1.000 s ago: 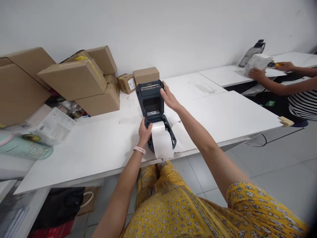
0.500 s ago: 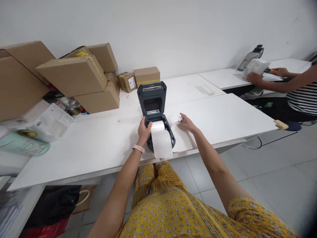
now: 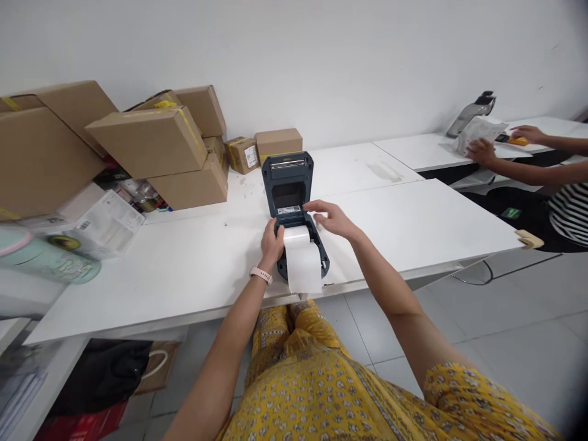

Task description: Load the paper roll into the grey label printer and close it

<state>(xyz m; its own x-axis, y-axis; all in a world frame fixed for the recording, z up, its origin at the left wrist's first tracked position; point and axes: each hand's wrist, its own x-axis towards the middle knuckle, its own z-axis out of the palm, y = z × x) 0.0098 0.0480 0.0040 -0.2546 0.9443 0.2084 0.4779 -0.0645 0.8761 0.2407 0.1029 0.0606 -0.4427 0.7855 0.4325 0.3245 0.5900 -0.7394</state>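
A dark label printer (image 3: 326,260) stands near the table's front edge with its lid (image 3: 288,177) tipped back. A white label roll (image 3: 296,234) lies inside, and its loose strip (image 3: 304,269) hangs forward over the printer's front. My left hand (image 3: 272,244), a pink band on its wrist, grips the printer's left side, with the thumb by the roll. My right hand (image 3: 331,217) is at the right of the hinge, its fingers apart and the fingertips close to the lid's lower edge. I see nothing held in it.
Cardboard boxes (image 3: 147,141) are stacked at the left, beside a white box (image 3: 110,223) and a mint bottle (image 3: 50,254). Two small cartons (image 3: 278,144) stand against the wall. At the far right, a co-worker's hands (image 3: 482,152) handle a white package (image 3: 478,133).
My right hand has moved from the table beside the printer up to the lid's hinge. The white piece of paper at its fingers no longer shows there. My left hand keeps its hold.
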